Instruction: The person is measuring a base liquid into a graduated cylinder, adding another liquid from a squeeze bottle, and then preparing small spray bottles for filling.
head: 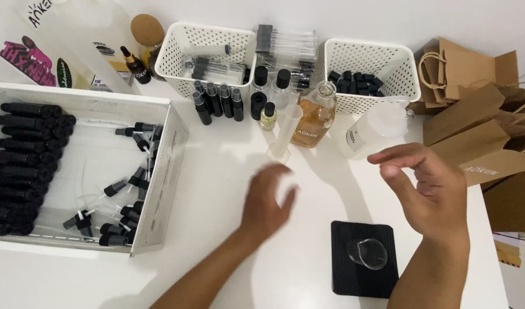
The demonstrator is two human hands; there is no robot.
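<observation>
My left hand (266,201) hovers blurred over the white table, fingers spread, holding nothing, just below a clear plastic measuring cylinder (285,133). My right hand (427,189) is raised with curled, parted fingers and holds nothing; it sits above a small glass beaker (368,253) on a black square scale (362,269). Behind the cylinder stands a glass bottle of amber liquid (316,116) with no cap. A frosted white bottle (373,130) lies to its right.
A white box (170,154) at left holds black spray caps and tubes. Two white perforated baskets (176,43) (401,68) stand at the back, with small black-capped bottles (219,100) between. Brown paper bags (474,120) pile at right.
</observation>
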